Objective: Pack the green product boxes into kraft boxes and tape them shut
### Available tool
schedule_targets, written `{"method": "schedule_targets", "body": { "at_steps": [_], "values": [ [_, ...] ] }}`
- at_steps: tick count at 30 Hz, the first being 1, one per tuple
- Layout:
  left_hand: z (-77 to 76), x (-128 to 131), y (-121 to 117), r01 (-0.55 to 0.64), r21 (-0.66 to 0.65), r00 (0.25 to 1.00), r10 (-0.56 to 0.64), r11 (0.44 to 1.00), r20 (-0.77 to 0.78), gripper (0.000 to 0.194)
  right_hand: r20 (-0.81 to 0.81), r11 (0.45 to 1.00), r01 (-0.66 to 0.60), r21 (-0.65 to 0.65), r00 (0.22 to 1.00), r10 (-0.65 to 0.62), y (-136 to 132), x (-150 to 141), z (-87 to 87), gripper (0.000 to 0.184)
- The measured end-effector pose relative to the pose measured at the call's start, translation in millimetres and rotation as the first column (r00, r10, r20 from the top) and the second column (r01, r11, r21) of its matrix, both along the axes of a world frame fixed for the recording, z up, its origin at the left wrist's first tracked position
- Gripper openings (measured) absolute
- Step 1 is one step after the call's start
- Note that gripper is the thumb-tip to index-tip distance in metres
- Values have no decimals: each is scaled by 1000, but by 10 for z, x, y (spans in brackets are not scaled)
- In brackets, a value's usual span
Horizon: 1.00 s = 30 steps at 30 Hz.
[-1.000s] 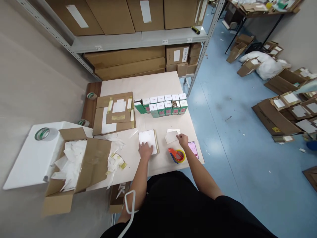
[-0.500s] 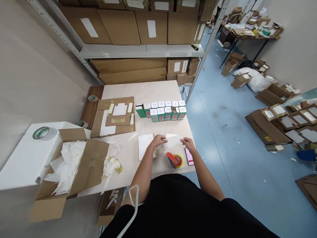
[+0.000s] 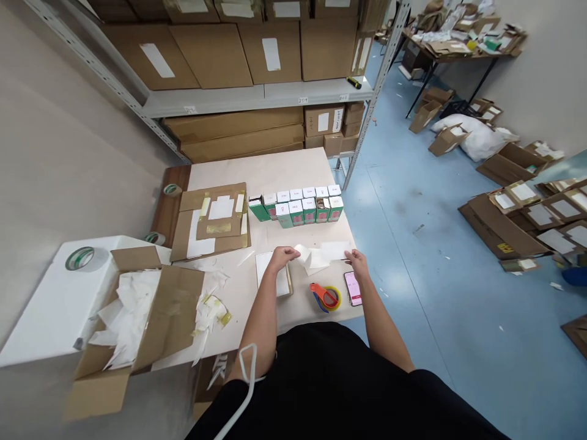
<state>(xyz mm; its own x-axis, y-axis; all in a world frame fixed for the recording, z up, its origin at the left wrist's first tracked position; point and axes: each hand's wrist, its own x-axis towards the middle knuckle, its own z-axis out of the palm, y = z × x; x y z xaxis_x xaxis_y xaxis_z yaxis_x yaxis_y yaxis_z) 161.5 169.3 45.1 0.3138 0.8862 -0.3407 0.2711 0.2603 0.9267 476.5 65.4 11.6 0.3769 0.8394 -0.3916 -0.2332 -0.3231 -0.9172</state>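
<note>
My left hand (image 3: pixel 283 258) pinches the end of a curled piece of white paper (image 3: pixel 301 253) above the table. My right hand (image 3: pixel 356 264) grips the right edge of a flat white label-like sheet (image 3: pixel 334 250). Between the hands, another white paper (image 3: pixel 317 261) shows; whether it joins the other pieces I cannot tell. Under my left forearm lies a flat white-topped pad or box (image 3: pixel 283 284), partly covered. Orange-handled scissors (image 3: pixel 324 296) rest on a yellow tape roll (image 3: pixel 338 299) close to my body. A phone with a pink screen (image 3: pixel 353 287) lies below my right hand.
Several green-and-white small boxes (image 3: pixel 309 211) stand in rows behind my hands. Flattened cardboard (image 3: pixel 183 232) lies left, beside an open carton (image 3: pixel 177 311) of white paper scraps. A shelf (image 3: pixel 220 99) with cartons rises at the back; more cartons (image 3: pixel 486 220) sit on the floor at right.
My hands have moved apart, left hand leftward and right hand rightward. The paper at my left hand now curls up, separate from the flat sheet at my right. The view has shifted slightly.
</note>
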Motion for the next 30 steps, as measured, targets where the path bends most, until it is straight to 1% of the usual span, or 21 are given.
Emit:
{"method": "schedule_targets", "body": {
  "at_steps": [1,3,5,7,8,11,12,13,15,16,17,18,19,21,22,23,25,26,27,28,30],
  "values": [
    [3,-29,19,-31,14,1000,31,999,1,43,-1,1000,26,5,1000,-26,-16,55,22,56],
    [2,-3,39,-63,31,998,63,998,-1,42,-21,1000,3,27,1000,-2,-11,82,92,53],
    [-5,134,20,-45,28,999,46,999,-17,41,-52,996,-58,61,997,61,42,-19,190,49],
    [-1,310,-30,27,15,997,-26,1000,-70,44,-58,989,-117,93,991,122,113,-196,300,47],
    [13,379,-59,19,41,995,-15,999,-102,46,-35,983,-151,108,987,155,145,-286,356,45],
    [129,418,-134,-125,105,983,137,987,-119,53,99,959,-248,138,967,235,196,-476,516,40],
    [191,380,-156,-133,101,985,143,986,-98,56,149,950,-275,144,956,254,201,-511,566,38],
    [258,327,-181,-100,87,992,106,991,-74,56,188,941,-302,150,944,272,203,-539,617,35],
    [390,215,-252,57,65,997,-53,996,-51,49,230,922,-349,166,923,308,205,-596,719,30],
    [448,167,-301,131,64,990,-127,989,-54,44,230,914,-366,177,918,323,206,-630,771,30],
    [497,127,-358,168,73,984,-163,983,-66,40,217,905,-380,192,916,338,206,-669,823,29],
    [538,92,-419,160,95,985,-152,983,-82,37,196,897,-392,207,914,354,205,-710,873,29],
    [571,61,-479,109,130,991,-96,985,-98,35,171,889,-403,219,913,372,202,-752,920,29],
    [622,-3,-583,-42,223,990,71,974,-124,35,118,870,-434,233,901,418,192,-827,996,29],
    [642,-38,-623,-94,264,982,134,960,-135,37,96,860,-454,234,891,444,186,-859,1022,29],
    [660,-73,-653,-107,280,977,153,954,-147,39,82,849,-474,234,880,469,181,-887,1040,30],
    [686,-131,-691,-36,227,986,72,973,-153,38,72,835,-497,236,866,495,173,-945,1051,32],
    [692,-146,-704,1,180,991,23,984,-131,38,70,843,-483,239,874,481,170,-979,1045,33],
    [694,-149,-717,1,138,996,12,990,-91,39,65,861,-448,241,893,446,166,-1017,1035,35],
    [691,-140,-730,-45,108,998,50,993,-41,41,56,885,-399,239,916,398,159,-1060,1021,37],
    [680,-95,-760,-239,69,970,234,969,67,47,34,923,-314,221,949,314,130,-1151,992,38]
  ]
}}
